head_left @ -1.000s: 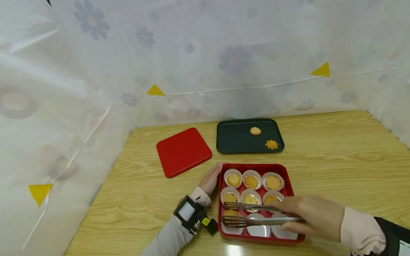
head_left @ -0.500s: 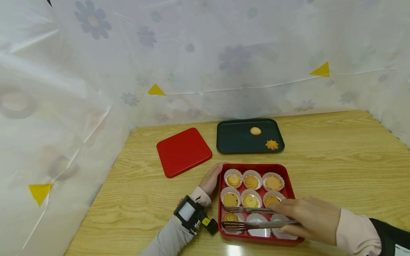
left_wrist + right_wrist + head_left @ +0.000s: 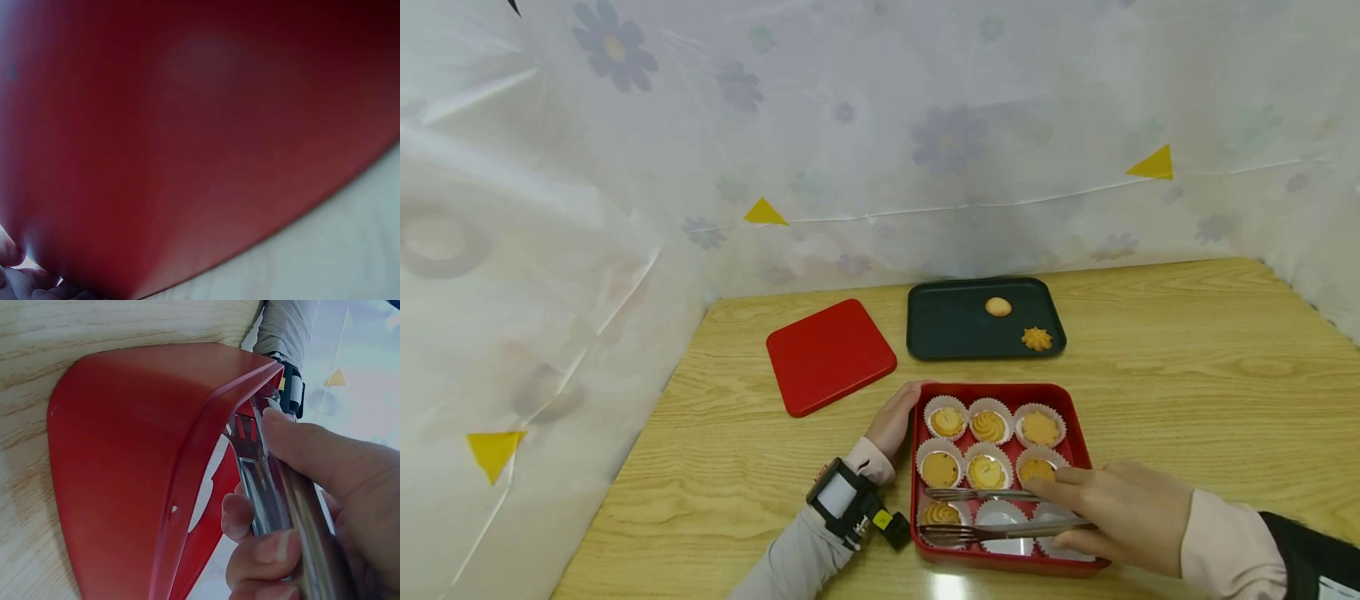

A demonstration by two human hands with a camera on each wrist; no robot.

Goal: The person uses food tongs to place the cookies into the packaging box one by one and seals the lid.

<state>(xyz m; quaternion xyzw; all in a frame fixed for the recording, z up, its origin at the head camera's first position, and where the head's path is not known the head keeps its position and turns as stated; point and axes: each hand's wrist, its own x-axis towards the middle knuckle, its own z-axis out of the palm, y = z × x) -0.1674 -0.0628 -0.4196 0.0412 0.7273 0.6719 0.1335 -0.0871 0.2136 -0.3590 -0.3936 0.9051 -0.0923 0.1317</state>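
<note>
My left hand (image 3: pixel 892 423) rests along the left wall of a square red box (image 3: pixel 1015 563), fingertips at its back left corner. In the left wrist view, the box's red wall (image 3: pixel 187 156) fills most of the picture. Metal tongs (image 3: pixel 1030 528) with slotted tips are gripped by my right hand (image 3: pixel 1123 515), thumb on one side and fingers curled on the other. The tong tips straddle a swirled cookie (image 3: pixel 942 512) in the front left paper cup. Beside it, two front cups hold no cookie, one partly covered by the tongs. Several cookies sit in the cups behind.
A dark green tray (image 3: pixel 951 321) lies behind the box with a round cookie (image 3: pixel 997 307) and a star-shaped cookie (image 3: pixel 1037 339). Left of it is a flat red lid (image 3: pixel 831 358). Floral sheeting (image 3: pixel 880 125) hangs along the wooden table's back and sides.
My right hand has moved slightly left and toward the front, bringing the tong tips lower in view, around the swirled cookie. The left hand, box, lid and tray have stayed put.
</note>
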